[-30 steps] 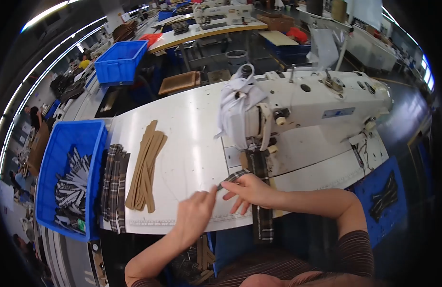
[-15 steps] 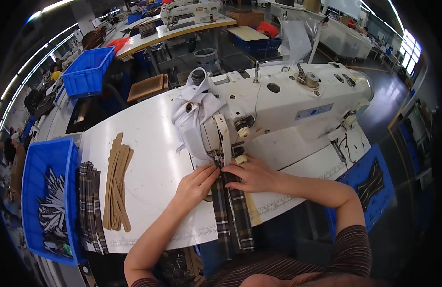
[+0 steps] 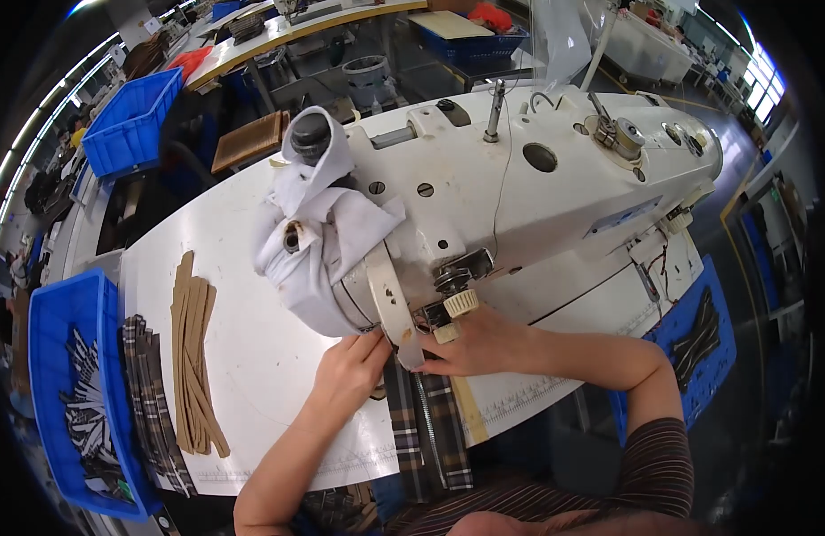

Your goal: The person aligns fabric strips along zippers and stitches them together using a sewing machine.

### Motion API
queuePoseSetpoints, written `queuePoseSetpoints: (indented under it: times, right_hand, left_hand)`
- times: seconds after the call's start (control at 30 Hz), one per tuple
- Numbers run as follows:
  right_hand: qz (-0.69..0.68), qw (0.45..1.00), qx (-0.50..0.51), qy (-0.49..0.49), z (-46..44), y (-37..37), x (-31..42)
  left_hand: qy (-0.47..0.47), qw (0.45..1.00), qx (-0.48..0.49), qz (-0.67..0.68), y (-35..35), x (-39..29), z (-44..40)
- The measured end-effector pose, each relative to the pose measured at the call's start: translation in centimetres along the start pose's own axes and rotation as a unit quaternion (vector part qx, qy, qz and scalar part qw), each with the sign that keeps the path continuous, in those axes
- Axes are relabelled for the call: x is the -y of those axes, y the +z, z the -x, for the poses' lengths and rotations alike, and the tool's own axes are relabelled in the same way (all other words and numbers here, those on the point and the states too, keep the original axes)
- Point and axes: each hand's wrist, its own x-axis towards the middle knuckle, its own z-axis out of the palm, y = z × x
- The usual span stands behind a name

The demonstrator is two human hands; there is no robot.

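Note:
Plaid fabric with a zipper [image 3: 427,420] hangs over the front edge of the white table, its upper end under the head of the sewing machine [image 3: 484,205]. At the left side of that upper end is my left hand [image 3: 348,364], fingers pressed together on the fabric near the needle area. My right hand [image 3: 470,344] rests at the right side of it, partly behind the machine's knob and lever, with its fingertips hidden. White cloth [image 3: 327,241] is wrapped round the machine head.
On the table [image 3: 269,357] at left lie tan strips [image 3: 193,357] and stacked plaid strips [image 3: 151,402]. A blue bin [image 3: 108,357] of cut pieces stands beyond. Dark strips [image 3: 700,330] lie on a blue surface at right.
Both hands have moved up under the machine head from in front of it, bringing the strip end to the needle area. The view has shifted closer to the machine.

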Motion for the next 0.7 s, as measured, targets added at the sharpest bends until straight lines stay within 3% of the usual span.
queuePoseSetpoints:
  times: [0.13, 0.33, 0.4, 0.7]
  right_hand:
    - [-0.003, 1.000, -0.005, -0.006, 0.0, 0.4, -0.2]
    - [-0.061, 0.998, -0.018, 0.008, -0.1, 0.9, -0.2]
    - [-0.081, 0.996, 0.030, 0.025, 0.1, 1.0, -0.1]
    - [-0.022, 1.000, -0.011, -0.006, -0.4, -0.1, 0.0]
  left_hand:
    - [-0.032, 0.998, 0.050, 0.010, 0.3, 0.5, 0.8]
    - [-0.049, 0.998, 0.035, 0.030, 0.6, 0.9, 1.0]
    - [-0.052, 0.998, 0.027, 0.028, 0.5, 0.8, 0.9]
    - [-0.086, 0.995, 0.038, 0.040, 0.6, 0.9, 0.8]
